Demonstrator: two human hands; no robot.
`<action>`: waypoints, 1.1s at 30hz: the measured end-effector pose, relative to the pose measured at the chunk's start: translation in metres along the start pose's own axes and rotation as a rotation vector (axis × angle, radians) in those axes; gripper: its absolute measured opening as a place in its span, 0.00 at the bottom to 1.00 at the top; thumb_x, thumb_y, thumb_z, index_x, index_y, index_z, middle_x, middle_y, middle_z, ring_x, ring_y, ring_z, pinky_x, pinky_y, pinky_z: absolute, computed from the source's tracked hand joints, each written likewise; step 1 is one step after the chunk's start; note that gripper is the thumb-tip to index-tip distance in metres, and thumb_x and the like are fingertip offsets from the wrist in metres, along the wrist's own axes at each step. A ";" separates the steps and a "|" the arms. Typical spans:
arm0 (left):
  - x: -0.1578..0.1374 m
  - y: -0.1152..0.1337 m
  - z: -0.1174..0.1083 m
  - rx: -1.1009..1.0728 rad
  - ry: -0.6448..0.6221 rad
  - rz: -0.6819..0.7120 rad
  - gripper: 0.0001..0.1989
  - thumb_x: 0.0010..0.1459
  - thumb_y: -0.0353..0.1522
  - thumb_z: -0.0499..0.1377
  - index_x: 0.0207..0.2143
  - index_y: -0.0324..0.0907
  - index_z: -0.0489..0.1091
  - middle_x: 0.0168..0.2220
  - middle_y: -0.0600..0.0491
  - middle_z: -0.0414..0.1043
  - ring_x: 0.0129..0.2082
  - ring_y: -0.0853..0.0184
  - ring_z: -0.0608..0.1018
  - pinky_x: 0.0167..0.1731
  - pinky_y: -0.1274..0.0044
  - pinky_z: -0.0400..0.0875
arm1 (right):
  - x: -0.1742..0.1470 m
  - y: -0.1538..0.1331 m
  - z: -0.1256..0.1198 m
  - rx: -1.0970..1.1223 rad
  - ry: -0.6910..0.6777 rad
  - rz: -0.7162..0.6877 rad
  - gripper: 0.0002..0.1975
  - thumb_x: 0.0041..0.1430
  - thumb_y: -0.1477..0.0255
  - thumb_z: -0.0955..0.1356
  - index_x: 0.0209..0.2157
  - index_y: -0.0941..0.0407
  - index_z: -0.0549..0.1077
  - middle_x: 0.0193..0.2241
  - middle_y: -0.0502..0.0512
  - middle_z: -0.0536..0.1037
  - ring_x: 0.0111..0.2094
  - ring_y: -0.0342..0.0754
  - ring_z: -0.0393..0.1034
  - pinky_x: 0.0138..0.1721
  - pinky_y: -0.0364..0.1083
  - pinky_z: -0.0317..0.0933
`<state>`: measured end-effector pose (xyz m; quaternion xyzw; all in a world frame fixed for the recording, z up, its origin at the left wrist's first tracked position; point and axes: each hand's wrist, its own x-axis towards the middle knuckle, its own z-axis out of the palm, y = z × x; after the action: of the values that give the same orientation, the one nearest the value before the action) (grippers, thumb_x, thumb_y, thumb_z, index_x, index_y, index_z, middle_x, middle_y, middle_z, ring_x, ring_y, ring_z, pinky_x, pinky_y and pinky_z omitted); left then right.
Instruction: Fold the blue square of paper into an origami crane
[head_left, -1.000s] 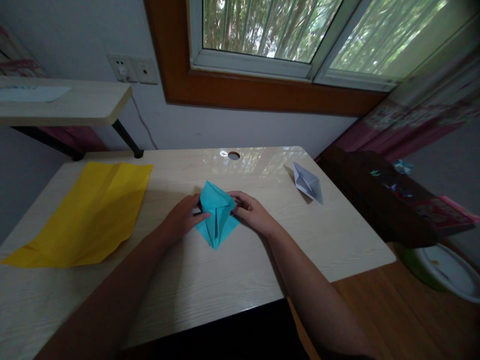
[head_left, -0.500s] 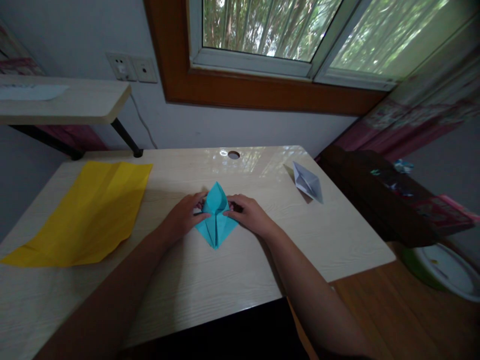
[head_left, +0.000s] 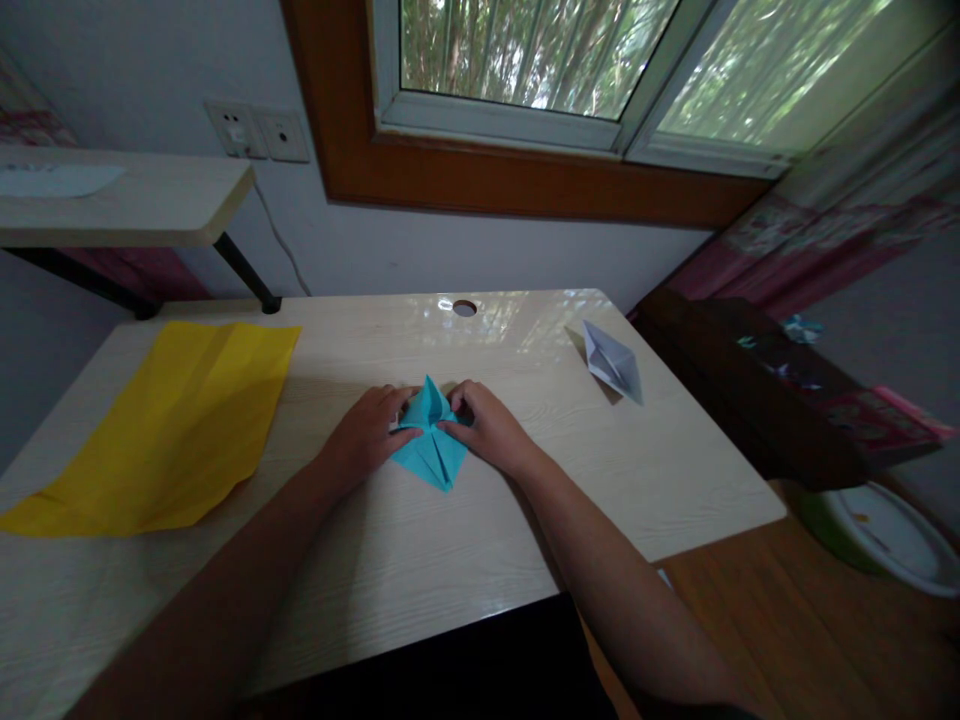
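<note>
A folded sheet of turquoise origami paper point(head_left: 433, 455) lies in the middle of the desk, one corner toward me and a pointed flap standing up at its far end. My left hand point(head_left: 371, 428) grips its left side, thumb on top and fingers behind. On the right side, my right hand point(head_left: 484, 425) pinches the paper, its thumb near the centre crease. Parts of the fingertips are hidden behind the raised flap and the paper's edges.
Yellow paper point(head_left: 180, 430) lies spread at the left of the desk point(head_left: 600, 480). A white folded paper boat point(head_left: 613, 362) sits at the far right. A raised shelf point(head_left: 172, 205) stands at the back left, and a round cable hole point(head_left: 465, 309) is near the back edge.
The far flap of the turquoise paper has narrowed and creased upward between my hands. Its near corner has turned slightly to the right. My right hand has moved a little inward.
</note>
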<state>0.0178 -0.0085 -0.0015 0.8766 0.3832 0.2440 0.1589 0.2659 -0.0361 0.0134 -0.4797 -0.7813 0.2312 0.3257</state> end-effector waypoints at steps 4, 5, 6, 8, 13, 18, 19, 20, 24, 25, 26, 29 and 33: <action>0.001 0.006 -0.003 0.051 0.016 0.005 0.17 0.63 0.37 0.63 0.51 0.41 0.66 0.37 0.50 0.69 0.38 0.58 0.71 0.40 0.67 0.69 | 0.003 0.003 -0.001 -0.020 -0.049 -0.182 0.05 0.64 0.70 0.72 0.35 0.54 0.73 0.41 0.55 0.74 0.45 0.51 0.69 0.49 0.52 0.63; 0.001 0.007 -0.004 0.055 0.024 0.002 0.17 0.63 0.36 0.63 0.51 0.40 0.66 0.37 0.50 0.69 0.37 0.58 0.71 0.40 0.67 0.69 | 0.003 0.004 -0.001 -0.017 -0.049 -0.202 0.04 0.64 0.69 0.72 0.36 0.53 0.74 0.42 0.56 0.74 0.47 0.51 0.69 0.51 0.53 0.64; 0.001 0.007 -0.005 0.057 0.033 0.001 0.17 0.63 0.36 0.63 0.52 0.40 0.66 0.37 0.50 0.69 0.38 0.58 0.71 0.39 0.67 0.69 | 0.002 0.005 -0.001 -0.012 -0.044 -0.214 0.04 0.64 0.68 0.73 0.37 0.53 0.75 0.44 0.56 0.74 0.48 0.51 0.69 0.52 0.53 0.64; 0.001 0.008 -0.005 0.065 0.053 -0.003 0.18 0.63 0.35 0.62 0.53 0.41 0.66 0.38 0.50 0.69 0.38 0.58 0.72 0.40 0.68 0.69 | 0.002 0.007 -0.001 -0.006 -0.043 -0.227 0.06 0.63 0.66 0.74 0.40 0.52 0.76 0.46 0.57 0.73 0.51 0.52 0.69 0.54 0.54 0.64; -0.001 0.006 -0.005 0.078 0.065 -0.025 0.24 0.62 0.34 0.63 0.59 0.42 0.62 0.39 0.50 0.70 0.39 0.59 0.73 0.40 0.68 0.70 | 0.000 0.010 -0.002 -0.013 -0.068 -0.253 0.13 0.61 0.62 0.75 0.46 0.50 0.77 0.51 0.59 0.72 0.56 0.54 0.68 0.57 0.56 0.65; -0.002 0.005 -0.005 0.031 0.068 -0.062 0.32 0.61 0.31 0.63 0.65 0.46 0.56 0.38 0.53 0.72 0.37 0.62 0.73 0.40 0.70 0.70 | -0.002 0.007 -0.006 -0.080 -0.123 -0.261 0.20 0.58 0.59 0.75 0.50 0.50 0.77 0.56 0.62 0.71 0.58 0.57 0.65 0.59 0.59 0.63; -0.002 0.005 -0.005 0.030 0.064 -0.062 0.33 0.61 0.32 0.63 0.66 0.47 0.55 0.38 0.53 0.72 0.37 0.62 0.73 0.40 0.70 0.70 | -0.003 0.005 -0.007 -0.099 -0.138 -0.251 0.22 0.58 0.58 0.76 0.51 0.50 0.76 0.56 0.62 0.71 0.58 0.58 0.65 0.59 0.59 0.63; -0.003 0.005 -0.005 0.032 0.059 -0.061 0.35 0.61 0.33 0.64 0.67 0.47 0.54 0.39 0.52 0.72 0.37 0.61 0.73 0.40 0.69 0.69 | -0.003 0.004 -0.008 -0.116 -0.155 -0.239 0.23 0.58 0.57 0.76 0.52 0.50 0.76 0.57 0.62 0.70 0.58 0.58 0.65 0.59 0.60 0.63; -0.003 0.009 -0.006 0.052 0.041 -0.044 0.40 0.60 0.38 0.66 0.69 0.47 0.50 0.43 0.50 0.72 0.40 0.59 0.74 0.42 0.67 0.69 | -0.003 -0.001 -0.010 -0.149 -0.193 -0.204 0.25 0.56 0.55 0.76 0.53 0.48 0.76 0.57 0.62 0.72 0.57 0.59 0.65 0.58 0.61 0.62; -0.003 0.010 -0.006 0.059 0.038 -0.040 0.41 0.60 0.39 0.66 0.70 0.47 0.49 0.44 0.49 0.72 0.41 0.58 0.74 0.43 0.67 0.69 | -0.003 -0.002 -0.010 -0.153 -0.197 -0.200 0.25 0.57 0.55 0.76 0.53 0.48 0.76 0.56 0.62 0.72 0.57 0.59 0.65 0.58 0.61 0.62; -0.003 0.011 -0.006 0.067 0.034 -0.035 0.42 0.60 0.40 0.66 0.70 0.47 0.49 0.44 0.49 0.72 0.42 0.57 0.74 0.44 0.66 0.69 | -0.003 -0.002 -0.010 -0.155 -0.199 -0.198 0.24 0.57 0.55 0.75 0.53 0.48 0.76 0.56 0.62 0.72 0.56 0.59 0.66 0.58 0.61 0.62; -0.002 0.012 -0.006 0.093 0.028 -0.023 0.42 0.60 0.42 0.66 0.70 0.45 0.48 0.45 0.48 0.72 0.44 0.56 0.74 0.45 0.65 0.69 | -0.002 -0.003 -0.011 -0.149 -0.192 -0.209 0.23 0.59 0.56 0.74 0.53 0.49 0.76 0.55 0.61 0.73 0.56 0.58 0.66 0.58 0.59 0.62; -0.002 0.011 -0.005 0.114 0.024 -0.014 0.42 0.61 0.42 0.66 0.70 0.45 0.48 0.44 0.48 0.71 0.44 0.56 0.74 0.46 0.65 0.68 | -0.004 -0.006 -0.011 -0.168 -0.200 -0.221 0.23 0.60 0.56 0.73 0.53 0.50 0.76 0.56 0.62 0.72 0.58 0.58 0.65 0.60 0.59 0.60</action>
<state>0.0205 -0.0167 0.0078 0.8785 0.4045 0.2313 0.1058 0.2721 -0.0411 0.0239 -0.3909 -0.8744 0.1742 0.2286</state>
